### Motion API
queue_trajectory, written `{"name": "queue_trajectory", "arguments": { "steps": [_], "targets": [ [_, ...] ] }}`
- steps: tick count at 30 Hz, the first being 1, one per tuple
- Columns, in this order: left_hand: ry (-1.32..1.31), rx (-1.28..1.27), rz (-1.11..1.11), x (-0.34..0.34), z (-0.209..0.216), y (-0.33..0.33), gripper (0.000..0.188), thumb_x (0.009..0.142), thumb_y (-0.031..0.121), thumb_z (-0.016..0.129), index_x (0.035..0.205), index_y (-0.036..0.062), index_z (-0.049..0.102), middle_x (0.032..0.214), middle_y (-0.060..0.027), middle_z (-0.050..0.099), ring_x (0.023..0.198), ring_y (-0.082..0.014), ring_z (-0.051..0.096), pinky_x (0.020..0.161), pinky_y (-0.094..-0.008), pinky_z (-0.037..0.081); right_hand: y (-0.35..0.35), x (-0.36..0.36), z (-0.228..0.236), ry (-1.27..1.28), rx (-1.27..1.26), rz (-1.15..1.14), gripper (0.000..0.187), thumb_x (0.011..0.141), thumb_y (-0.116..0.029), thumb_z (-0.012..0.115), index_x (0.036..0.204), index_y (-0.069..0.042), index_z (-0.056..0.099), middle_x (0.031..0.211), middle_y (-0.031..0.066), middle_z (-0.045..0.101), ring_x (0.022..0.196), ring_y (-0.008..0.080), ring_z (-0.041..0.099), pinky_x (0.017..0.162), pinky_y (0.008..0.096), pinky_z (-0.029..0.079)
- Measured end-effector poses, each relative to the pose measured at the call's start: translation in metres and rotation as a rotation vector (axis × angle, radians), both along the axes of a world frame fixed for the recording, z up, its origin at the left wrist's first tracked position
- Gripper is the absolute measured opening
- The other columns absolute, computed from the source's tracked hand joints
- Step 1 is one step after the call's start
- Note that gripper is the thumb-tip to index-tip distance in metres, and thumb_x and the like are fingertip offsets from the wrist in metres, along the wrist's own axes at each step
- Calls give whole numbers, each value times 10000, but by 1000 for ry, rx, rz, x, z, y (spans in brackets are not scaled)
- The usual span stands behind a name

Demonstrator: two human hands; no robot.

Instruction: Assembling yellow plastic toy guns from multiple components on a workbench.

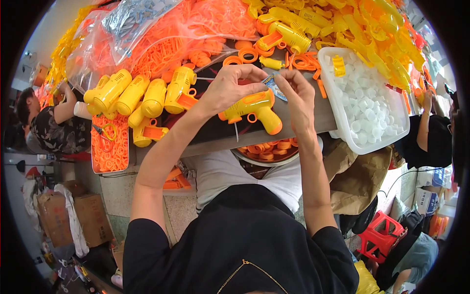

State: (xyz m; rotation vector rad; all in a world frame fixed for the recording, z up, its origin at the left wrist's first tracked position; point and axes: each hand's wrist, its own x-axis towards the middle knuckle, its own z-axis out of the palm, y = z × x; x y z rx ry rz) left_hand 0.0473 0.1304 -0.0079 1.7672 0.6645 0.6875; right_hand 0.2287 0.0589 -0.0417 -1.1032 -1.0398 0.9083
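Note:
Above the dark tabletop, my left hand [236, 84] and my right hand [297, 93] are raised close together, thumbs and fingers pinched. Between them is a small blue and white printed piece [275, 88], perhaps a sticker, with both hands' fingertips at its edges. Just beneath lies a yellow toy gun [252, 107] with an orange strip on top and an orange-tipped grip. A thin white stick hangs below it. My left wrist passes near another yellow toy gun [181, 90] with orange parts.
Left are several yellow toy bodies [132, 94] and a tray of orange bits [110, 154] with scissors [105, 132]. Heaped orange parts [196, 24] and yellow shells [342, 22] fill the back. A white tub [335, 105] holds white caps. Orange rings [267, 151] sit below the edge.

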Motion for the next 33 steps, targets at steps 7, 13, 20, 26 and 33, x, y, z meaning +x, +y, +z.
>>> {"name": "queue_trajectory", "arguments": {
  "steps": [7,13,20,26,33],
  "targets": [
    [-344,-235,208,-5,-1,-10,151,892,122,777,959,30,679,849,1,685,779,-48,632,705,-194,505,2,-32,9,-73,29,16,291,990,-300,659,1047,-15,653,1000,36,634,852,105,570,778,268,464],
    [-562,-625,193,-1,-5,-24,100,899,155,772,905,116,681,904,23,703,857,-59,615,792,-237,450,-5,-38,-3,150,76,83,170,1038,-165,594,1088,-8,638,1033,7,637,952,69,581,867,231,469],
    [-628,-786,166,4,-5,-31,87,905,157,763,915,122,685,925,29,703,878,-70,628,826,-273,457,-6,-40,0,331,228,81,111,1009,-102,619,1039,4,638,1088,29,612,1001,82,558,926,240,430],
    [-151,32,393,-36,-27,-25,119,897,137,747,989,93,686,961,8,687,910,-99,634,754,-246,483,-14,7,-13,281,27,116,73,956,-74,666,990,-10,675,1082,26,607,869,75,519,849,227,399],
    [302,753,441,-27,-59,-34,269,816,270,786,1012,107,699,1035,-15,666,1028,-229,596,952,-402,397,-8,56,-28,-68,-231,66,167,868,-205,766,891,-53,702,1080,5,593,877,60,508,792,239,378]
  ]
}}
